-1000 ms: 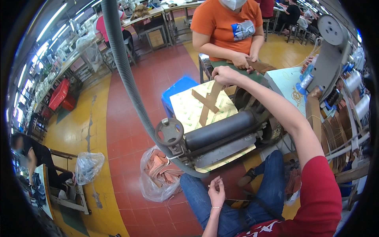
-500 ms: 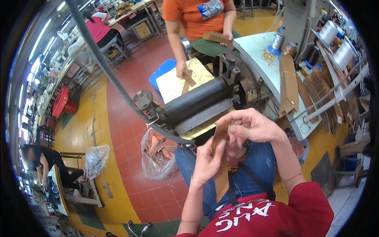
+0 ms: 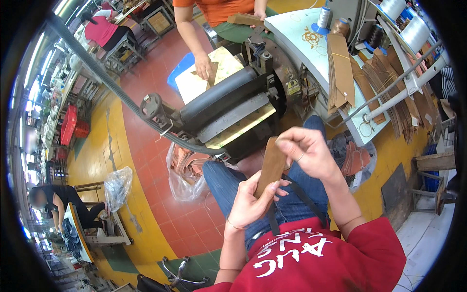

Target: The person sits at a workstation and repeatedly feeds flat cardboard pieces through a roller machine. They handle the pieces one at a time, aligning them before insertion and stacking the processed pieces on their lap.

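Note:
Over my lap I hold a long brown leather strip (image 3: 270, 167) upright. My left hand (image 3: 249, 203) grips its lower end. My right hand (image 3: 304, 152) pinches its top edge. A dark narrow strap (image 3: 297, 193) hangs down across my jeans below the hands. In front of my knees stands a roller machine (image 3: 227, 103) with a black roller and a cream board (image 3: 199, 80) behind it. A person in an orange shirt (image 3: 214, 9) across the machine presses a hand (image 3: 204, 66) on a brown piece on that board.
A grey hose (image 3: 114, 90) arcs from upper left to the machine. A clear bag of tan pieces (image 3: 182, 168) lies on the red floor by my left knee. A pale blue table (image 3: 311, 44) with brown strips and thread spools stands at right. Other workers sit at left.
One second ago my right arm reached out to the board and my left hand lay empty on my lap. Now both hands are at my lap holding the brown strip.

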`<move>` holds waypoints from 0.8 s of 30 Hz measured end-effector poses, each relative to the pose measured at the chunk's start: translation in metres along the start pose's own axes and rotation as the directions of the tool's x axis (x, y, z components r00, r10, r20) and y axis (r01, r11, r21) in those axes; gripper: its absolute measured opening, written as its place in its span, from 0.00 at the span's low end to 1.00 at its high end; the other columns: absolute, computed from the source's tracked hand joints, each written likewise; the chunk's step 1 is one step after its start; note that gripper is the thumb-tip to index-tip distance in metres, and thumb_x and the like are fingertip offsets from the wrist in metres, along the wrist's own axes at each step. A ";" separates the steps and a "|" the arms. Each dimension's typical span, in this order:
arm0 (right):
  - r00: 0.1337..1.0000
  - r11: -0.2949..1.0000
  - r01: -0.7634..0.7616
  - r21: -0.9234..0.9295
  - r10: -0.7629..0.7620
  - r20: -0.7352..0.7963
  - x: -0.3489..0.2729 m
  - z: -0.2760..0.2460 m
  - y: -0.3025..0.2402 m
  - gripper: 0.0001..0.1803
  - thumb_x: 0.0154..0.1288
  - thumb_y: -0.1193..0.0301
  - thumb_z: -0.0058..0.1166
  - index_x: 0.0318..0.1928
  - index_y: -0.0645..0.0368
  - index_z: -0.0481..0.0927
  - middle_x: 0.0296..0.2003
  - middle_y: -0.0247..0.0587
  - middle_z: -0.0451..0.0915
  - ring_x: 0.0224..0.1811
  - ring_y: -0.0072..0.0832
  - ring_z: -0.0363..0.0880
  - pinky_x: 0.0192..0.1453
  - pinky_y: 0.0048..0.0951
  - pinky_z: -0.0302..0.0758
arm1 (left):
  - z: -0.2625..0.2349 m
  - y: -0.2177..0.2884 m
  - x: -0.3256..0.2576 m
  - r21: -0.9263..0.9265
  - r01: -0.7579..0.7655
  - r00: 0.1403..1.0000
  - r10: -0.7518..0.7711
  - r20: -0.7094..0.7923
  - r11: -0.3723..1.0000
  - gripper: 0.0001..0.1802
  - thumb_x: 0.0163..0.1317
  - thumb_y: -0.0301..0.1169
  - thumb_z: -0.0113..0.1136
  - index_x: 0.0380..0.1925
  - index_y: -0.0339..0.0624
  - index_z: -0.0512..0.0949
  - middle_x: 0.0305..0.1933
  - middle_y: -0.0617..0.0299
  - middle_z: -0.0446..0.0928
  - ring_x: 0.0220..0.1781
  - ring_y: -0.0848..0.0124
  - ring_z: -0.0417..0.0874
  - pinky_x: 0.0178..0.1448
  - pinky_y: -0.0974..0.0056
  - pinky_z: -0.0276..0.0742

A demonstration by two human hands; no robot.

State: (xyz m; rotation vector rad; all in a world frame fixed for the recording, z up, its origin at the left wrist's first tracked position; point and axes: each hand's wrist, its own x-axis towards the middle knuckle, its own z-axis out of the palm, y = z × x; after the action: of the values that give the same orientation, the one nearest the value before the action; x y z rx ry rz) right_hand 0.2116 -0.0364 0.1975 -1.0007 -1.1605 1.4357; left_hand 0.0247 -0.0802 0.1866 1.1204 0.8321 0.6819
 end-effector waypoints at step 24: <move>0.887 0.986 0.073 -0.153 -0.135 -0.442 0.006 -0.062 0.028 0.10 0.66 0.69 0.54 0.40 0.64 0.80 0.25 0.28 0.75 0.23 0.14 0.69 0.29 0.16 0.67 | 0.012 0.011 -0.039 0.558 -0.196 0.844 0.428 -0.322 0.806 0.09 0.56 0.20 0.59 0.38 0.31 0.80 0.31 0.55 0.81 0.30 0.69 0.84 0.36 0.70 0.80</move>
State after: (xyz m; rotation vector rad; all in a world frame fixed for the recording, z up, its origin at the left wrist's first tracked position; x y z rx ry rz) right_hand 0.2648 -0.0217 0.1577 -1.2647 -0.9531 0.9761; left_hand 0.0137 -0.1150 0.2084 1.6470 1.2709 1.0639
